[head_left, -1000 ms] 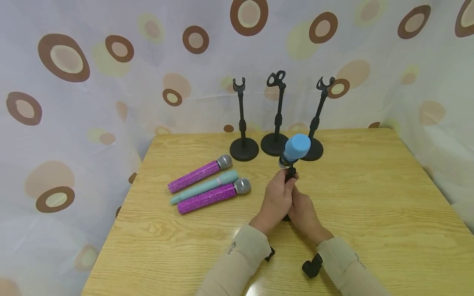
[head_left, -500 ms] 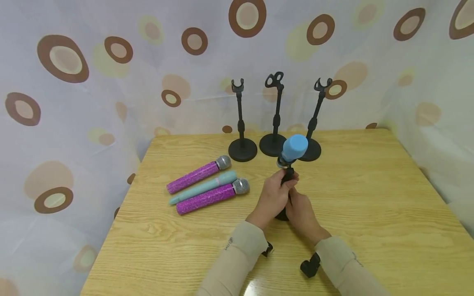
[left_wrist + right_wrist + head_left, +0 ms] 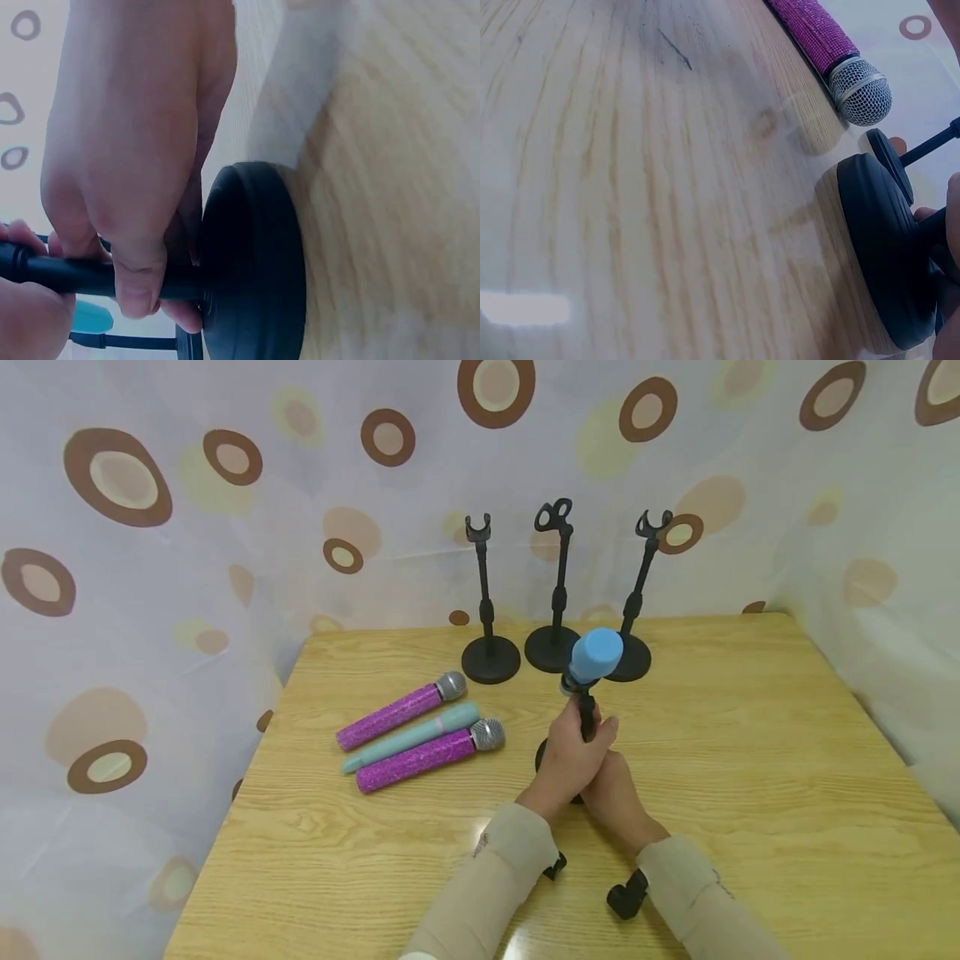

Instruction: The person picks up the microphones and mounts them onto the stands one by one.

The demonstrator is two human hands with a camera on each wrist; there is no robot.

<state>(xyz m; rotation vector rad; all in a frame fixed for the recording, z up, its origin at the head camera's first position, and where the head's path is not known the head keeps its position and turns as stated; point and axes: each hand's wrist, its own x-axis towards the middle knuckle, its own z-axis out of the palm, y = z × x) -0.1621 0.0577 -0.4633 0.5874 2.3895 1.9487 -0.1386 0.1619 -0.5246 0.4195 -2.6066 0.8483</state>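
Both hands grip a black stand (image 3: 588,720), with a blue microphone (image 3: 596,653) in its top, at a pale wood-grained table (image 3: 750,735).
The left hand (image 3: 567,760) wraps the pole, the right hand (image 3: 617,793) holding lower; half a second ago the left reached less far across, and the round base (image 3: 881,255) now peeks out left of it. Left of the black stand lie two glittery purple microphones (image 3: 416,760) (silver mesh heads), a smooth teal microphone (image 3: 412,737) between; behind it, three other stands (image 3: 491,660) and ring-patterned cloth (image 3: 420,527).

Left hand (image 3: 567,760) just above right hand (image 3: 617,795), fingers (image 3: 75,234) curled, forearms (image 3: 480,885) converging.
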